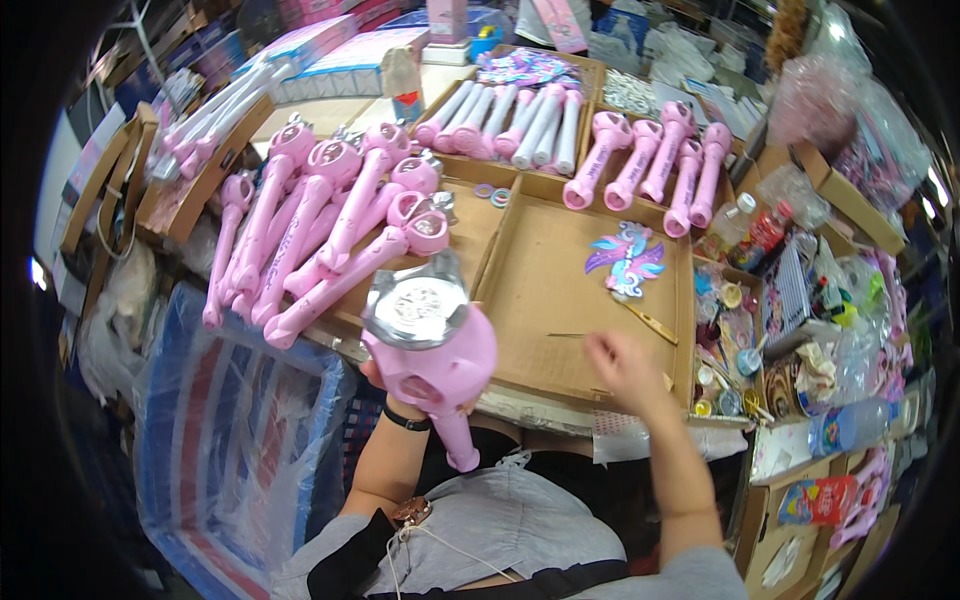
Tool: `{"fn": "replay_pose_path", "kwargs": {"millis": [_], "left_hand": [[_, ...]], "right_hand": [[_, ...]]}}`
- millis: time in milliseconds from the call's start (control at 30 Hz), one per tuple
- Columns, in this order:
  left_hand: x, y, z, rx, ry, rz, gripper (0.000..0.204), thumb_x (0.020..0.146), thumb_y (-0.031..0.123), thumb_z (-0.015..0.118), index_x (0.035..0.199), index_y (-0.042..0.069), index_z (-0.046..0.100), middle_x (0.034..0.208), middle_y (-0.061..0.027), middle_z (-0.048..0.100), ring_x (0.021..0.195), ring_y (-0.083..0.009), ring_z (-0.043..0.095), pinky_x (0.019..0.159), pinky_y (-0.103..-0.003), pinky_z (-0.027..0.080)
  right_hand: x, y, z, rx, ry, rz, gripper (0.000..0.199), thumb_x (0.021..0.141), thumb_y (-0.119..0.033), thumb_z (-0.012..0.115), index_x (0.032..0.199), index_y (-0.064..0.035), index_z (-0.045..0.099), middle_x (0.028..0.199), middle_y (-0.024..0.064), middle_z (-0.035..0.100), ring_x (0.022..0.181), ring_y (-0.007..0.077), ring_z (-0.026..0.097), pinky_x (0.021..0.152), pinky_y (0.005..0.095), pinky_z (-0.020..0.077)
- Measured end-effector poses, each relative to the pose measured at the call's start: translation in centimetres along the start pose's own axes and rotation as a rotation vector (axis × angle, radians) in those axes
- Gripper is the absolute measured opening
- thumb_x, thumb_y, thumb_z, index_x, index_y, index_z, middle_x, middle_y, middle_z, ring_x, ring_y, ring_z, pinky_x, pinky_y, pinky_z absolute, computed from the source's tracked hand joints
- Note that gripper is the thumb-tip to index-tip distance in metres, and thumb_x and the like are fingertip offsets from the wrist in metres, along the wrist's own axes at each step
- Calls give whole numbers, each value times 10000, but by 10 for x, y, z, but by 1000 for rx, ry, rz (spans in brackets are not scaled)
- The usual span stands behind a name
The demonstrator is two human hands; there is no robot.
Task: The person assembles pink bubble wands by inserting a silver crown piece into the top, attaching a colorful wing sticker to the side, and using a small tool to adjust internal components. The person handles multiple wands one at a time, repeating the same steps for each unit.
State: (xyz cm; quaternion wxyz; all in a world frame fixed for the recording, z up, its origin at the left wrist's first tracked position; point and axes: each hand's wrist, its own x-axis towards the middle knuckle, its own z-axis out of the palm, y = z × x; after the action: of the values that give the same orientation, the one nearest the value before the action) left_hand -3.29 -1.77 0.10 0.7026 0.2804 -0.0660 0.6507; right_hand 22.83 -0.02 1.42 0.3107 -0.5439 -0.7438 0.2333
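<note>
My left hand (372, 376) grips a pink toy wand (455, 350) from beneath, its silver crown-like top tilted up towards me and its handle pointing down at my lap. Much of that hand is hidden behind the wand's round head. Over the cardboard tray (535, 290) my right hand (628, 368) hovers with its fingers curled together; whether something small is in them I cannot make out. Beside it in the tray are a thin dark stick (565, 335), a yellow-handled tool (650, 323) and a blue, purple and pink winged ornament (625, 258).
Several pink wands with silver tops (335, 200) are piled left of the tray. Pink and white handles (505, 122) and more pink wand bodies (655, 165) lie behind. Small pots and bottles (730, 345) crowd the right. A blue-striped plastic-lined bin (235, 430) stands lower left.
</note>
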Motion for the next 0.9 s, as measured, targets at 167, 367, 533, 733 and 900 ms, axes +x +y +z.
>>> {"fn": "replay_pose_path", "kwargs": {"millis": [167,367,533,733,900], "left_hand": [[20,22,-14,-290,-272,-643,661,959,463,136,1167,-56,488,774,-234,601,632,-316,583,611,-393,488],[20,27,-21,-398,-360,-572,559,976,413,191,1348,27,351,870,-246,593,657,-349,585,624,-407,490],[32,21,-33,-381,-498,-678,549,963,369,325,1432,111,203,1067,-289,525,665,-351,591,579,-392,497],[20,0,-29,-415,-184,-539,676,905,420,438,1409,29,215,1352,-320,319,596,-384,602,346,-332,462],[13,3,-21,-323,94,-564,623,926,404,404,1390,20,244,1196,-364,409,600,-356,606,300,-313,436]], "right_hand": [[82,74,5,-554,7,103,376,840,-325,593,914,43,607,901,221,620,819,341,618,720,408,492],[96,86,31,-853,-105,95,276,865,-230,511,941,28,575,883,200,621,807,305,635,673,415,522],[64,24,-22,-796,197,144,181,891,-121,461,974,-25,590,857,156,637,844,266,634,697,398,512],[20,-27,-39,495,622,-23,241,954,-144,456,1126,-1,545,859,82,614,774,165,596,621,289,495],[-13,-48,8,2044,-170,647,242,950,-147,470,1126,10,528,941,90,597,761,121,585,597,207,520]]}}
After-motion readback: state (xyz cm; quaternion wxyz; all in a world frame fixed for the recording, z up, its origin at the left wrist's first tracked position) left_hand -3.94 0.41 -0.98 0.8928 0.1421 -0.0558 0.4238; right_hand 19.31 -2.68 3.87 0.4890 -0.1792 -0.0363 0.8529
